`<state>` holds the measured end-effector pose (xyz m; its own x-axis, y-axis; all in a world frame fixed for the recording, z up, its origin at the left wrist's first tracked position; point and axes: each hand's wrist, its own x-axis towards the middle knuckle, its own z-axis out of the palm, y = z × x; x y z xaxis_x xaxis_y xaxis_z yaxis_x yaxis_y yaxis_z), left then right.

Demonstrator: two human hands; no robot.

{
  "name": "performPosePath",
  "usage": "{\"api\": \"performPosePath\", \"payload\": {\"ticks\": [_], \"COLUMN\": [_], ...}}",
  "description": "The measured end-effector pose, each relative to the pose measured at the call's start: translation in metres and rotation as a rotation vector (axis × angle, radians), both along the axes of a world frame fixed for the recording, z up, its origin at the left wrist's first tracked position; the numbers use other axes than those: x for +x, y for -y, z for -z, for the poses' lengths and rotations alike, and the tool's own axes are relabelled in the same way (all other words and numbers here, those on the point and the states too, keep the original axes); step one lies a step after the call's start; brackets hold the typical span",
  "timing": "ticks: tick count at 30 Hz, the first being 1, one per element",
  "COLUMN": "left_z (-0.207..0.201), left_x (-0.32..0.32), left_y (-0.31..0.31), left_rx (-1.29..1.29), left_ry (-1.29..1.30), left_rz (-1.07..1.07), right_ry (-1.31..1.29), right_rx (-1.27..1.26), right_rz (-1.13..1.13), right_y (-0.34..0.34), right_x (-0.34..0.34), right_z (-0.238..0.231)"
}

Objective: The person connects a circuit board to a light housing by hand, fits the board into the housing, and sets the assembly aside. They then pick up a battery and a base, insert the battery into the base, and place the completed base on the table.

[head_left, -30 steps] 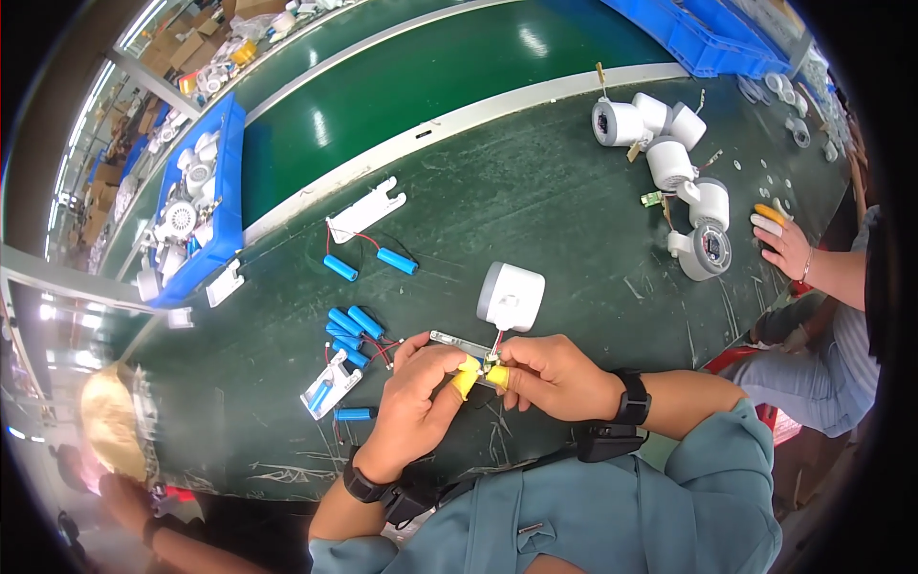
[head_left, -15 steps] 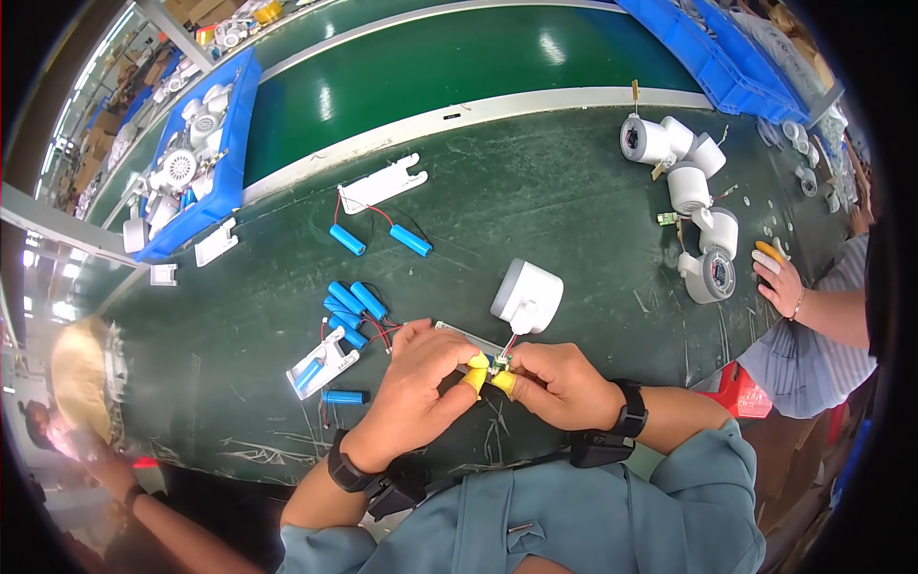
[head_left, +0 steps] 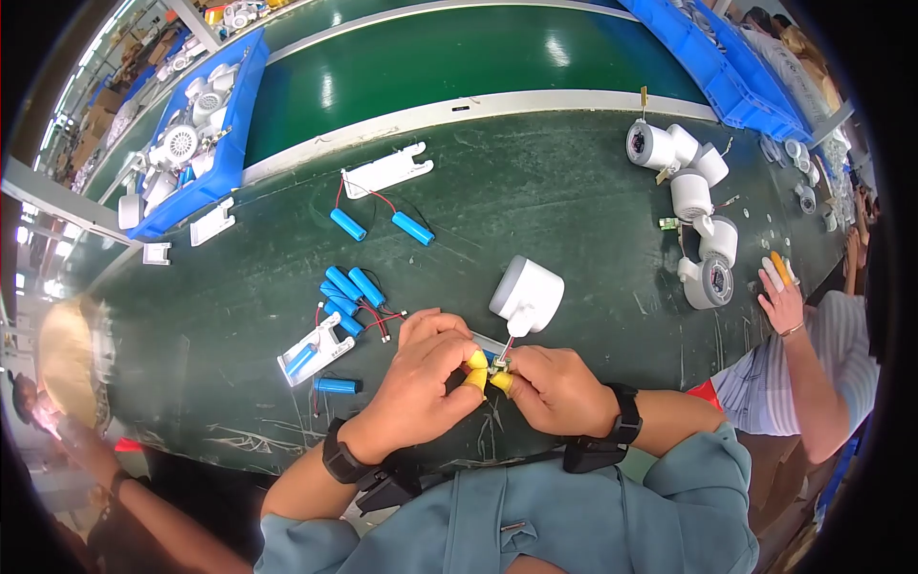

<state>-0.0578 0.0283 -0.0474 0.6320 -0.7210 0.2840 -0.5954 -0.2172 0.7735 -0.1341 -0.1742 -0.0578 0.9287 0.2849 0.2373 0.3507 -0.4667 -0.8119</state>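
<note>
My left hand (head_left: 421,378) and my right hand (head_left: 564,387) meet low in the middle, fingertips capped in yellow finger cots. Between them sits a small green circuit board (head_left: 499,364), pinched by the right thumb and forefinger. The left thumb and forefinger are closed at its left edge; whatever they grip there is hidden. Thin wires run from the board up to a white, round-bodied housing (head_left: 531,292) lying just beyond. Left of my left hand are several blue cylindrical batteries (head_left: 366,286) with red and black leads, and a white plastic bracket (head_left: 330,352) with one battery in it.
Farther off lie another white bracket (head_left: 390,172) and two wired batteries (head_left: 413,229). White housings (head_left: 690,196) cluster at the right, near a co-worker's hand (head_left: 784,304). A blue crate (head_left: 251,96) of parts stands at the left, a blue bin (head_left: 722,81) at the far right, beside the green belt (head_left: 430,57).
My hands keep nearly the same pinch at the circuit board. The view has shifted slightly. At the right, the co-worker's hand and forearm have turned more upright.
</note>
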Motion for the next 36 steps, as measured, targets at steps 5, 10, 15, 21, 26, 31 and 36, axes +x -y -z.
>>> {"api": "performPosePath", "payload": {"ticks": [5, 10, 15, 21, 26, 31, 36], "left_z": [0.000, -0.005, -0.003, -0.005, -0.007, -0.007, -0.007], "left_x": [-0.001, -0.004, 0.002, 0.017, 0.017, 0.013, 0.011], "left_y": [0.003, 0.008, 0.006, -0.004, -0.006, -0.003, -0.001], "left_rx": [-0.010, -0.021, -0.017, 0.044, 0.067, 0.072, 0.081], "left_ry": [-0.036, -0.029, -0.035, 0.048, -0.005, -0.001, -0.001], "left_rz": [0.000, -0.010, 0.024, 0.125, 0.180, 0.193, 0.212], "right_ry": [0.042, 0.077, 0.058, -0.108, -0.348, -0.503, -0.477], "right_rx": [-0.036, -0.034, 0.019, 0.170, 0.341, 0.438, 0.431], "right_rz": [0.017, 0.045, 0.074, -0.094, -0.205, -0.161, -0.151], "right_y": [-0.002, -0.002, -0.003, 0.004, 0.009, 0.005, 0.005], "right_x": [-0.001, -0.001, -0.001, 0.002, 0.004, 0.007, 0.005], "right_z": [0.001, 0.000, 0.000, 0.001, -0.002, -0.008, -0.004]}}
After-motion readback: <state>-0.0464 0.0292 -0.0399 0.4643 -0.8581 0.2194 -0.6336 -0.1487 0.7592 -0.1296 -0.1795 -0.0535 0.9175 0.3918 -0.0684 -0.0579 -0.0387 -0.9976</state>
